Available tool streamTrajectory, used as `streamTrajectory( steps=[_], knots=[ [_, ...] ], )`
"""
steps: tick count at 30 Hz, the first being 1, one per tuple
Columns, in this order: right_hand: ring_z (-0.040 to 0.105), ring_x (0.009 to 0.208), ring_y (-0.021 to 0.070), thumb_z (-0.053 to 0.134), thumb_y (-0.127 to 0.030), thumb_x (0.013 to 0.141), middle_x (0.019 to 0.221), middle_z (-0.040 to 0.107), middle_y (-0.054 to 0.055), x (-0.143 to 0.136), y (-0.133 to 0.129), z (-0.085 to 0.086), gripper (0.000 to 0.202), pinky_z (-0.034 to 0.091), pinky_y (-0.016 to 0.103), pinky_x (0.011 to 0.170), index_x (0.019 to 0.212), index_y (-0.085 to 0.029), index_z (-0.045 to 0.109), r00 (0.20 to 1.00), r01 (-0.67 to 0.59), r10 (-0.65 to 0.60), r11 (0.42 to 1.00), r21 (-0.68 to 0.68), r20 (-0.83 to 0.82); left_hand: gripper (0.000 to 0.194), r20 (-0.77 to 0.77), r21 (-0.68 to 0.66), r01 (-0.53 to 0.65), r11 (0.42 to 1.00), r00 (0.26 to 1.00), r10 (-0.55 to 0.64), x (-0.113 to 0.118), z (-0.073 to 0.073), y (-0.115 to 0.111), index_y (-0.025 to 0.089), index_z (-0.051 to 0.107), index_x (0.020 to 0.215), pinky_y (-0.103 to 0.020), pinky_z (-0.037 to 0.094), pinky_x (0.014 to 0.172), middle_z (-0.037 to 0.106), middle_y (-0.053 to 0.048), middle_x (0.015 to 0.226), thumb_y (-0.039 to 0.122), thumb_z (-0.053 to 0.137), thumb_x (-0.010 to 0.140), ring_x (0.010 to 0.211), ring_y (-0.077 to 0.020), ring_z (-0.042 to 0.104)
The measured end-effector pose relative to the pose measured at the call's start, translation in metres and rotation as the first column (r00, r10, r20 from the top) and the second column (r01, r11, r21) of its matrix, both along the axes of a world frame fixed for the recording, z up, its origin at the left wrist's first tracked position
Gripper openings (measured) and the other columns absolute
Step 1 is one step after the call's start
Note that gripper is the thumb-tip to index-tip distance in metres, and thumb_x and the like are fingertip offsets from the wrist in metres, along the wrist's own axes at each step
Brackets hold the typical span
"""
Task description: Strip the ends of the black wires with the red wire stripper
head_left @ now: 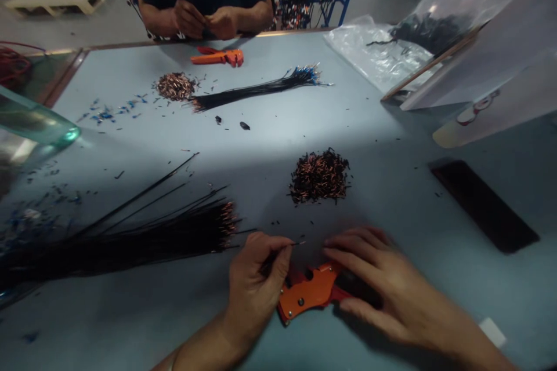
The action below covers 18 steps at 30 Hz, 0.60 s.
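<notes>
Between thumb and forefinger my left hand (pixel 259 284) pinches a thin black wire (pixel 298 243) whose bare copper end points right. Just below it lies an orange wire stripper (pixel 307 295) on the table. My right hand (pixel 383 284) is over the stripper's handle end, fingers apart and a little blurred; whether it touches the handles is unclear. To the left stretches a thick bundle of black wires (pixel 143 240), with stripped copper ends facing my left hand. Beyond my hands sits a pile of short black and copper offcuts (pixel 319 177).
Across the table (pixel 369 127), a co-worker's hands (pixel 204 20) are near a second orange stripper (pixel 217 57), a smaller wire bundle (pixel 256 90) and a copper scrap pile (pixel 176 86). A dark flat phone-like object (pixel 485 203) lies right. Plastic bags (pixel 391 58) stand at the back right.
</notes>
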State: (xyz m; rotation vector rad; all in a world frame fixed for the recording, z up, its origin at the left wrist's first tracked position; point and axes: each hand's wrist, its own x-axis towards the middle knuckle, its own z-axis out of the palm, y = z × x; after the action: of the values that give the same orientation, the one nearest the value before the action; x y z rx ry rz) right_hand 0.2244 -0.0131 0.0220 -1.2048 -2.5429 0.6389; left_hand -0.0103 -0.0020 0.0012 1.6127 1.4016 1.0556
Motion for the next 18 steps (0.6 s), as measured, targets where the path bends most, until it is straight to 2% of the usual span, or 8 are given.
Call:
streamTrajectory(
  steps=[4, 6, 9, 11, 15, 18],
  knots=[
    [0.056, 0.112, 0.0331, 0.069, -0.049, 0.079, 0.121, 0.061, 0.015, 0.002, 0.0002, 0.0055, 0.064, 0.045, 0.054, 0.094, 0.133, -0.02, 0.051, 0.994, -0.089, 0.096, 0.991, -0.099, 0.061, 0.013, 0.004, -0.035, -0.013, 0.999, 1.0, 0.013, 0.0003, -0.0016, -0.0007, 0.02, 0.069, 0.084, -0.024, 0.047, 0.056, 0.062, 0.001, 0.063, 0.02, 0.058, 0.088, 0.058, -0.0122, 0.059],
    [0.058, 0.109, 0.0327, 0.072, -0.044, 0.077, 0.119, 0.062, 0.015, 0.0012, 0.0005, 0.0073, 0.063, 0.046, 0.053, 0.092, 0.132, -0.021, 0.052, 0.992, -0.088, 0.098, 0.989, -0.117, 0.079, 0.013, -0.003, -0.035, -0.021, 0.999, 1.0, 0.021, 0.0007, -0.0016, -0.0006, 0.02, 0.069, 0.084, -0.024, 0.047, 0.056, 0.061, 0.001, 0.062, 0.021, 0.057, 0.088, 0.058, -0.0125, 0.058],
    [0.059, 0.106, 0.0332, 0.071, -0.027, 0.074, 0.116, 0.063, 0.015, -0.0027, -0.0004, 0.0077, 0.059, 0.047, 0.054, 0.089, 0.13, -0.018, 0.054, 0.993, -0.059, 0.067, 0.995, -0.079, 0.099, 0.013, -0.007, -0.044, -0.02, 0.999, 1.0, 0.02, 0.0011, -0.0004, -0.0003, 0.02, 0.068, 0.083, -0.024, 0.047, 0.055, 0.06, 0.001, 0.063, 0.022, 0.056, 0.088, 0.059, -0.0129, 0.059],
    [0.06, 0.102, 0.0331, 0.068, -0.021, 0.071, 0.112, 0.065, 0.017, -0.0057, -0.0025, 0.0063, 0.055, 0.05, 0.053, 0.087, 0.124, -0.014, 0.058, 0.996, -0.048, 0.051, 0.998, -0.041, 0.077, 0.012, 0.0, -0.046, -0.019, 0.999, 1.0, 0.019, 0.001, 0.0005, -0.0004, 0.02, 0.067, 0.082, -0.024, 0.048, 0.056, 0.06, 0.001, 0.062, 0.022, 0.056, 0.088, 0.059, -0.0127, 0.059],
    [0.063, 0.098, 0.033, 0.064, -0.022, 0.065, 0.107, 0.066, 0.018, -0.0058, -0.0068, 0.0029, 0.049, 0.054, 0.047, 0.081, 0.113, -0.011, 0.062, 0.999, 0.027, -0.026, 0.999, 0.026, -0.025, 0.011, 0.031, -0.026, -0.062, 0.998, 0.998, 0.063, -0.0002, 0.0002, -0.0013, 0.02, 0.067, 0.083, -0.022, 0.049, 0.056, 0.062, 0.002, 0.066, 0.021, 0.057, 0.087, 0.059, -0.0115, 0.059],
    [0.065, 0.098, 0.0308, 0.067, -0.026, 0.067, 0.11, 0.067, 0.015, 0.0021, -0.0055, 0.0042, 0.048, 0.057, 0.041, 0.078, 0.113, -0.016, 0.061, 0.983, 0.15, -0.151, 0.989, -0.019, -0.106, 0.01, 0.066, 0.01, -0.116, 0.993, 0.991, 0.115, -0.0015, -0.0009, -0.0018, 0.021, 0.068, 0.084, -0.02, 0.049, 0.058, 0.065, 0.002, 0.07, 0.02, 0.058, 0.087, 0.063, -0.0109, 0.06]
  ],
)
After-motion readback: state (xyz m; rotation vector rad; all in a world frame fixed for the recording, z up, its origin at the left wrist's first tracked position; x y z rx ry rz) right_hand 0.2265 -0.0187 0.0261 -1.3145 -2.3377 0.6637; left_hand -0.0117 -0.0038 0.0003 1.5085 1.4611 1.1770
